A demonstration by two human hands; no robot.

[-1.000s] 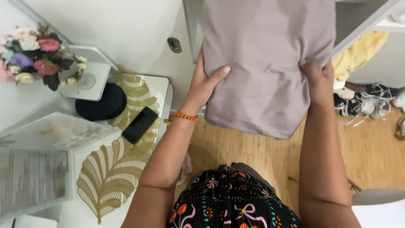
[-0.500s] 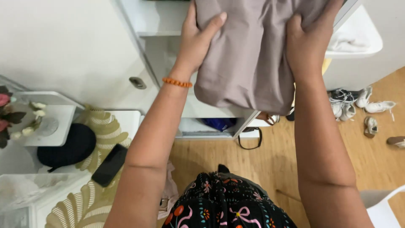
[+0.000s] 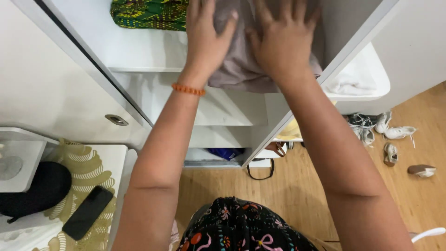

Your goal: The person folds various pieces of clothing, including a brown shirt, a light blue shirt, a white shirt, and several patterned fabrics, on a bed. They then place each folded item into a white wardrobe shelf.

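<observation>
Head view, looking down into an open white wardrobe. Folded mauve-grey cloth lies on an upper shelf, at the right end against the inner side wall; its front fold hangs slightly over the shelf edge. Both hands lie flat on top of the cloth. Left hand presses palm down on the left part of the cloth, fingers spread and pointing into the wardrobe, not closed around anything; an orange bead bracelet sits on that wrist. Right hand lies just beside it on the right part, also palm down with fingers spread, released rather than clenched. The two hands nearly touch over the middle of the cloth.

On the same shelf, to the left and apart from the grey cloth, lies a folded green patterned fabric. Lower shelves show below. Right of the wardrobe, a white basket holds pale cloth. Shoes lie scattered on the wooden floor. Lower left, a black phone rests on a tabletop with a gold leaf-shaped mat.
</observation>
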